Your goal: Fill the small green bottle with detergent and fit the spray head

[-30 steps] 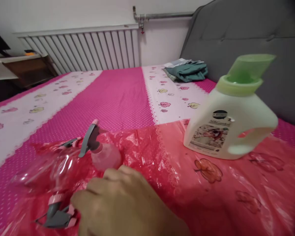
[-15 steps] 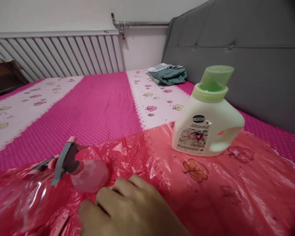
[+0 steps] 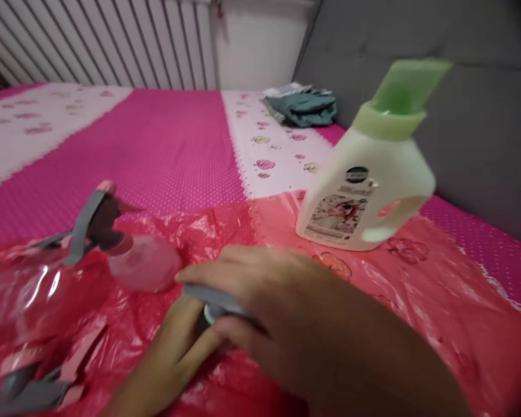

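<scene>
Pink bedding [image 3: 178,145] with pale flowered stripes covers the bed, and a crinkled red plastic sheet [image 3: 417,289] is spread over its near part; a white ribbed radiator [image 3: 113,40] runs along the wall behind.

At the far left, on the plastic, lie grey and pink spray triggers [image 3: 30,388], blurred. Just above them a clear spray bottle [image 3: 139,263] lies on its side, its grey trigger head [image 3: 91,223] pointing up and left.

Right of the bottle, the left hand [image 3: 182,341] comes up from the lower edge, its fingers curled under a small grey object [image 3: 212,301]; the blur hides exactly how they close. The right hand [image 3: 286,313] lies over the same grey object from above, fingers pressed together and bent down onto it, so the object sits pinched between both hands, low over the plastic and just beside the bottle's base.

Further right stands a white detergent jug [image 3: 364,197] with a green cap [image 3: 399,98], on the plastic, apart from the hands. Behind it, folded teal clothes [image 3: 304,107] rest on the bedding near the grey padded headboard [image 3: 481,116].
</scene>
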{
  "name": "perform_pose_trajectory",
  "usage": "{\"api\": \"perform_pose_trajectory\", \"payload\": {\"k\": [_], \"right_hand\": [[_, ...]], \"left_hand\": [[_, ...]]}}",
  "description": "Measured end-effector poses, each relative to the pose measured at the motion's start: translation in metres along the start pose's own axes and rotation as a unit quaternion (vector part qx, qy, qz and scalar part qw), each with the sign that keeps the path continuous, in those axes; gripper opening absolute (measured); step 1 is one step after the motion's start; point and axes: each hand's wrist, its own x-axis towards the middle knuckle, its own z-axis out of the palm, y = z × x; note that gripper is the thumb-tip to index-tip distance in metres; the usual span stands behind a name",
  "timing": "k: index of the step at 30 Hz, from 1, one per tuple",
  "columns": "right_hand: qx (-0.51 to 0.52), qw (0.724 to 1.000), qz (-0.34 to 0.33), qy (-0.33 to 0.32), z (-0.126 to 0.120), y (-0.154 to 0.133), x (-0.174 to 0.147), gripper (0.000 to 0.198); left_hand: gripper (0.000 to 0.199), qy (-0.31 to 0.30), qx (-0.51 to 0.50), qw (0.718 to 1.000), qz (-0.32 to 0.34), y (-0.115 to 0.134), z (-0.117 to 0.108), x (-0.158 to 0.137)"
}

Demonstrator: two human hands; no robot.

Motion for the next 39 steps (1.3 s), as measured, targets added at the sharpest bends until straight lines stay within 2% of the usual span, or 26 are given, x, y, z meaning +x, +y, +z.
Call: {"api": "perform_pose_trajectory", "payload": {"k": [1,4,7,11,13,16,18,19,21,22,23,25,27,30,33,37,39], "right_hand": [[0.004,1.000,-0.026,0.015,0.001,0.002,0.000,0.043],[0.014,0.997,-0.072,0.039,0.006,0.007,0.003,0.035],[0.013,0.998,-0.053,0.030,0.011,0.009,0.005,0.032],[-0.013,0.996,-0.072,0.051,0.014,0.007,-0.003,0.039],[-0.008,0.998,-0.031,0.057,0.014,0.004,-0.008,0.039],[0.033,0.999,-0.009,0.038,0.012,0.001,-0.007,0.039],[0.050,0.998,-0.046,0.009,0.009,0.005,-0.003,0.043],[0.040,0.998,-0.036,0.040,0.008,0.008,0.000,0.041],[-0.002,0.996,-0.076,0.048,0.008,0.015,0.002,0.044],[-0.030,0.993,-0.108,0.024,0.010,0.018,0.002,0.049],[-0.037,0.993,-0.102,0.040,0.013,0.019,0.001,0.048],[-0.013,0.993,-0.052,0.109,0.021,0.018,-0.004,0.040],[0.006,0.989,-0.006,0.150,0.029,0.012,-0.008,0.036],[0.008,0.991,0.012,0.133,0.033,0.002,-0.008,0.037],[0.013,0.995,0.015,0.099,0.023,-0.001,0.000,0.036],[0.055,0.998,0.015,0.011,0.006,-0.001,0.010,0.027],[0.071,0.997,0.014,-0.012,0.004,-0.004,0.014,0.022]], "left_hand": [[0.022,-0.017,-0.004,1.000,0.008,0.013,-0.001,0.014],[0.018,0.002,-0.022,0.999,0.026,0.032,-0.003,0.035],[0.012,-0.004,-0.041,0.999,0.015,0.034,-0.001,0.034],[0.007,-0.009,-0.060,0.998,0.006,0.032,-0.001,0.026],[0.009,-0.008,-0.057,0.998,0.010,0.028,-0.001,0.024],[0.028,0.001,-0.051,0.998,0.029,0.017,0.000,0.021],[0.048,0.011,-0.044,0.998,0.050,0.010,0.001,0.020],[0.056,0.012,-0.043,0.997,0.057,0.008,0.002,0.019],[0.063,0.006,-0.045,0.997,0.061,0.007,0.004,0.020],[0.063,0.000,-0.050,0.997,0.059,0.008,0.005,0.020],[0.061,-0.004,-0.056,0.997,0.056,0.009,0.006,0.020],[0.057,-0.003,-0.070,0.996,0.053,0.012,0.007,0.020],[0.056,0.001,-0.084,0.995,0.055,0.013,0.008,0.022],[0.054,-0.024,-0.113,0.992,0.060,0.014,0.008,0.026],[0.044,-0.059,-0.132,0.988,0.060,0.016,0.006,0.031],[0.025,-0.075,-0.104,0.991,0.042,0.019,0.003,0.031],[0.022,-0.074,-0.093,0.992,0.038,0.020,0.002,0.031]]}}
